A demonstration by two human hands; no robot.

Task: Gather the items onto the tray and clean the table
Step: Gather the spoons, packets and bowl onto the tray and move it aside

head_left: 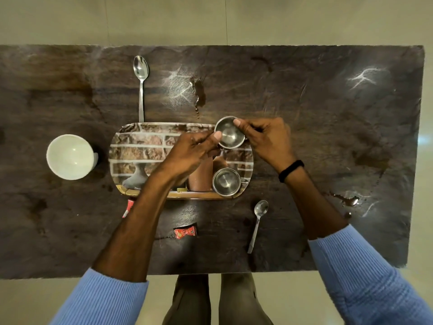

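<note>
Dark table (pixel 328 137) holds a white bowl (pixel 70 157) on the left. Next, the tray (pixel 140 146) is partly hidden by the left hand (pixel 192 151). It and the right hand (pixel 264 139) both pinch a small metal cup (pixel 229 133) over the tray's far right corner.

Shiny smooth metal on the centre cup (pixel 229 135) and upper-left spoon (pixel 140 69); glossy white finish on the left bowl (pixel 70 157).

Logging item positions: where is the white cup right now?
Head view: the white cup stands on the table, just left of the tray, not on it.
</note>
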